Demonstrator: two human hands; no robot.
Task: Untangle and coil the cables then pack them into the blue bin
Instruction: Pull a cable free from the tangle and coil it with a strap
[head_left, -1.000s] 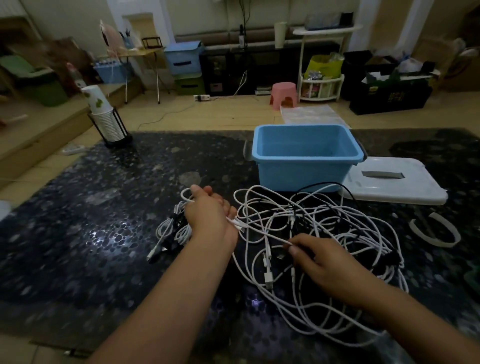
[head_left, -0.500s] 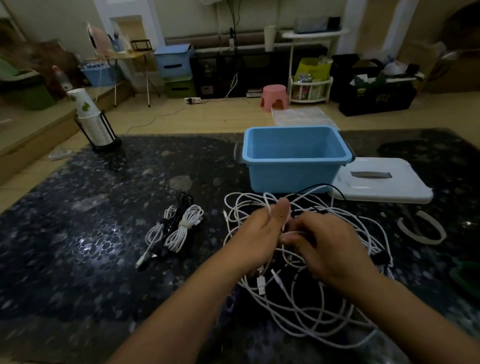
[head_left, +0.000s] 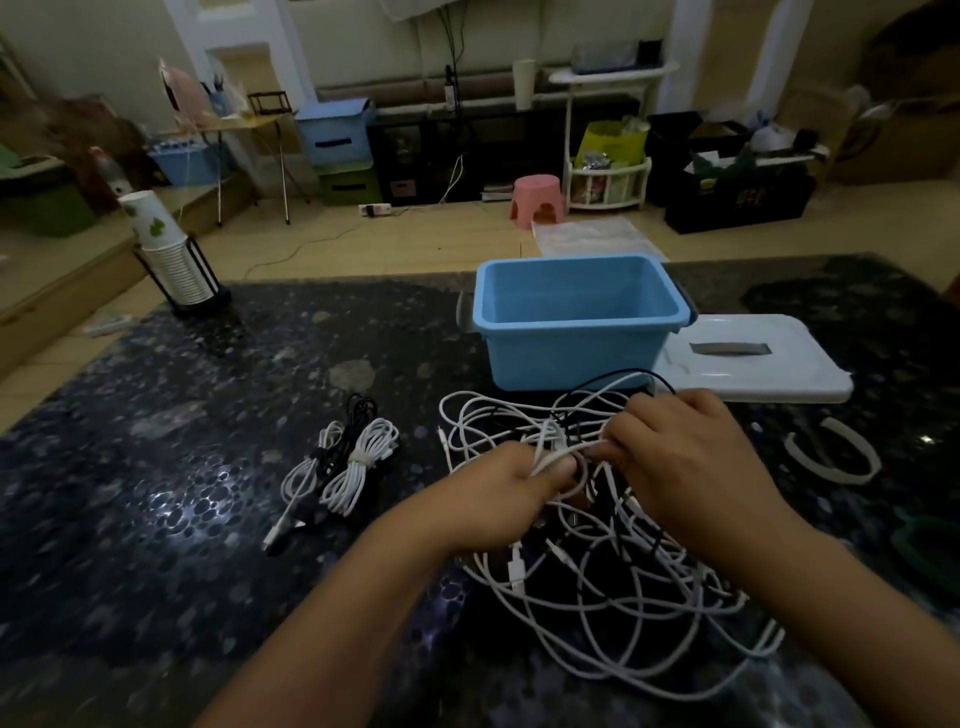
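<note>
Low in the frame's right half, the tangle (head_left: 613, 561) sprawls on the table (head_left: 156, 519), and both hands work its upper middle: the left hand (head_left: 511, 499) pinches a white strand while the right hand (head_left: 680, 457) curls into the loops just beside it. Left of centre lie coiled cables (head_left: 343, 467), not yet packed. Beyond the tangle, at centre, the bin (head_left: 576, 358) stands empty, with its lid (head_left: 753, 364) to the right.

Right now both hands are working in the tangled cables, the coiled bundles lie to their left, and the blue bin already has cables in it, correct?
Not quite. The head view shows the blue bin empty. The rest holds: left hand and right hand grip the tangled cables, coiled bundles to their left.
</note>
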